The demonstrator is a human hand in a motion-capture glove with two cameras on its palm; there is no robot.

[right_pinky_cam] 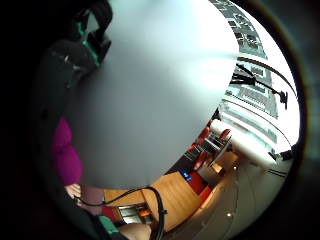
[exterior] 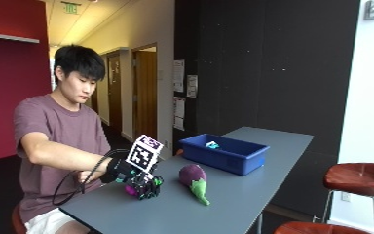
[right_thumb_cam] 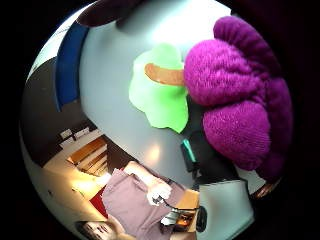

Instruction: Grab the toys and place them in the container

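Toys: purple knitted plush with green felt leaf (right_thumb_cam: 235, 95) sits against the gloved right hand (exterior: 141, 184), fingers curled round it, low over the grey table (exterior: 252, 195) | purple plush eggplant with green stalk (exterior: 195, 179) lies on table between hand and blue plastic container (exterior: 224, 153) | small teal item (exterior: 212, 145) inside container.

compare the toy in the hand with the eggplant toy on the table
The toy in the hand is almost hidden by the glove, with only a bit of magenta showing; the eggplant lies in full view. The toy in the hand sits near the table's near end, while the eggplant lies closer to the blue bin. The eggplant has a green leafy end; none shows on the toy in the hand. Both are purple-toned.
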